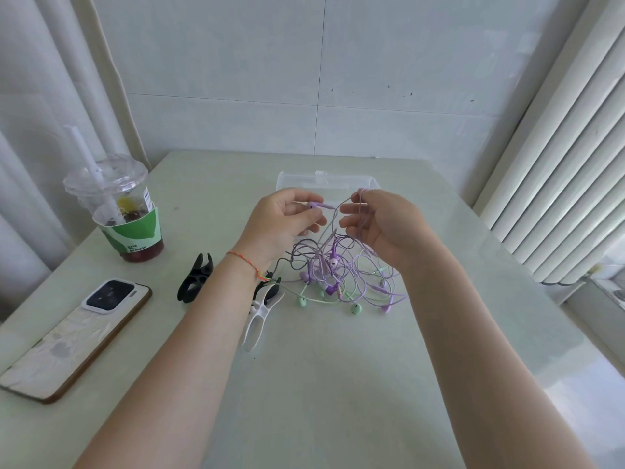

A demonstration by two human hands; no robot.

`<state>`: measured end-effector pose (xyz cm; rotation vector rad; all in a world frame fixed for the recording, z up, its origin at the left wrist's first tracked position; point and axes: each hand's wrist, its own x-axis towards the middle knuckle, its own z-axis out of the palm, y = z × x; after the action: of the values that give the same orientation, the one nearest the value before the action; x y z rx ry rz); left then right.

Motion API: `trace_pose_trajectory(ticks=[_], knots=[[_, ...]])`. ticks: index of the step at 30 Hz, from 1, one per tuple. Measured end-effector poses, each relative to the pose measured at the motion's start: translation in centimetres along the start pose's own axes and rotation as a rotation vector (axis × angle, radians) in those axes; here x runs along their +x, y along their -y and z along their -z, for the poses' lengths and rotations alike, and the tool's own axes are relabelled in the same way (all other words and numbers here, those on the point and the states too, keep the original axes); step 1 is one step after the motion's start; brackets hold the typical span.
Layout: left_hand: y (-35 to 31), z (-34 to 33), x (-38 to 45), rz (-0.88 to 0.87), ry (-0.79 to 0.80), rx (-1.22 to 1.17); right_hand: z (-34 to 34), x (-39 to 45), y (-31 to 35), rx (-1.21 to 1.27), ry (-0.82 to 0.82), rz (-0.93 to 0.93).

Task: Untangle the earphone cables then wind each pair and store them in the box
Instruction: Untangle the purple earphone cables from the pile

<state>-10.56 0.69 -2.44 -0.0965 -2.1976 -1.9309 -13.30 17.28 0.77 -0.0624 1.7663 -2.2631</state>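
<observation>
A tangle of earphone cables [338, 275], lilac, dark purple and pale green, lies in the middle of the table, partly lifted. My left hand [282, 223] pinches a lilac earbud [314, 204] above the tangle. My right hand [382, 225] holds a strand of lilac cable [362, 214] between its fingers; the cable runs from the earbud over to it and down into the pile. Green earbuds [355, 309] lie at the near edge of the tangle. A clear plastic box [304, 181] sits just behind both hands, mostly hidden by them.
A black cable winder [196, 279] and a white one [260, 316] lie left of the tangle, the white one under my left forearm. A phone [74, 336] lies at the near left. A lidded drink cup with a straw [125, 214] stands at the far left.
</observation>
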Motion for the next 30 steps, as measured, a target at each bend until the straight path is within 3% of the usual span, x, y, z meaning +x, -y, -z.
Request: trace_pose_trajectory(ticks=[4,11,20,30], knots=[[-0.1,-0.1,-0.1,0.005,0.01,-0.078,0.0,-0.4,0.1,-0.185,0.012,0.064],[0.0,-1.1,-0.2,0.066,0.054,-0.164,-0.3,-0.9,0.2,-0.339,0.173,0.185],[-0.8,-1.3,-0.5,0.1,0.176,-0.282,-0.3,-0.6,0.1,-0.597,-0.057,0.357],[-0.6,-0.8,-0.2,0.142,0.163,-0.301,0.0,-0.9,0.1,-0.66,-0.006,0.271]])
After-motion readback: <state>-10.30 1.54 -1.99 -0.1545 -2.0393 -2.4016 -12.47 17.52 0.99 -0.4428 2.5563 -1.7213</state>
